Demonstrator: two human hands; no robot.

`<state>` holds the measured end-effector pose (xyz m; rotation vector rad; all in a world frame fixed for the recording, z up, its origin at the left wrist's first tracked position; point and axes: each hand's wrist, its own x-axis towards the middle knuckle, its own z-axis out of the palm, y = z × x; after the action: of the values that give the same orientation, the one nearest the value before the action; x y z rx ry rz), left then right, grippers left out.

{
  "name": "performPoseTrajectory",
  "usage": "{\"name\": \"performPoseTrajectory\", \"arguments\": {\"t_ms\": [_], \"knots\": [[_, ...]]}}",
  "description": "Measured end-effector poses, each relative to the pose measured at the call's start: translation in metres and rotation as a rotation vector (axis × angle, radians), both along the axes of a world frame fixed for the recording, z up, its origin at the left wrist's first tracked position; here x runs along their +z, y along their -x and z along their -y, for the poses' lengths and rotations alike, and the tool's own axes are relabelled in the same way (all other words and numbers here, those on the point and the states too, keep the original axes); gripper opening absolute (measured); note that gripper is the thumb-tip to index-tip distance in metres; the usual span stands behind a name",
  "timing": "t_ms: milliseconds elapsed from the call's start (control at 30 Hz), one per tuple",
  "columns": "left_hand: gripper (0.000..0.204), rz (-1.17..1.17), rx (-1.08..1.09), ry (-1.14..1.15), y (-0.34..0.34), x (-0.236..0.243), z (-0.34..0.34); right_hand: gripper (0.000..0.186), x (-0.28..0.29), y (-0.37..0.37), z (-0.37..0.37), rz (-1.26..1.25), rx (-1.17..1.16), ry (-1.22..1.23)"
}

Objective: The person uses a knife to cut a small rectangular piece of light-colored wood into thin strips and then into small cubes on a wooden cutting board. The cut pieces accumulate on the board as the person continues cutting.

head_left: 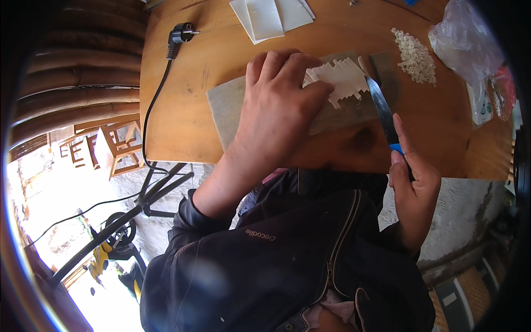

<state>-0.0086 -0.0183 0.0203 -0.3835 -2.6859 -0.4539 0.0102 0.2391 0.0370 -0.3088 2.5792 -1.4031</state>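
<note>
My left hand (279, 97), its fingers curled, presses on a row of narrow white strips (345, 80) lying on a thin greyish board (224, 110). My right hand (412, 182) grips a knife (379, 105) with a dark blade and a blue-and-black handle. The blade's tip is at the right end of the strips, beside a single upright-angled strip; whether it touches them I cannot tell. A pile of small white cut pieces (415, 55) lies to the right of the board on the wooden table (171, 116).
At the back are white sheets (265, 19). A plastic bag (459, 33) and a red packet (503, 88) sit on the right. A black cable with a plug (177, 39) runs down the table's left side. Wooden stools (119, 146) and a metal frame (138, 205) stand at left.
</note>
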Motion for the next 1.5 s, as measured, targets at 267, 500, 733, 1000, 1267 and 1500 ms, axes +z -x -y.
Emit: {"name": "performPoseTrajectory", "arguments": {"t_ms": [267,500,733,1000,1267,1500], "knots": [[0.011,-0.013,-0.093,0.013,0.011,-0.003,0.007,0.053,0.001,-0.002,-0.010,0.052,-0.044,0.063],[0.017,-0.020,-0.105,0.014,0.016,-0.002,0.007,0.053,0.004,-0.005,-0.013,0.061,-0.026,0.050],[0.014,-0.032,-0.138,0.000,0.015,0.002,0.010,0.052,0.001,-0.009,-0.014,0.039,-0.012,0.055],[0.011,-0.055,-0.162,-0.001,0.018,-0.002,0.012,0.052,-0.004,-0.012,-0.013,0.022,-0.001,0.028],[0.014,-0.283,-0.037,-0.220,0.019,0.000,0.014,0.064,0.003,-0.010,0.026,-0.087,0.290,-0.036],[0.019,-0.306,0.094,-0.187,-0.014,0.013,0.026,0.064,-0.006,0.002,0.057,-0.182,0.325,-0.106]]}}
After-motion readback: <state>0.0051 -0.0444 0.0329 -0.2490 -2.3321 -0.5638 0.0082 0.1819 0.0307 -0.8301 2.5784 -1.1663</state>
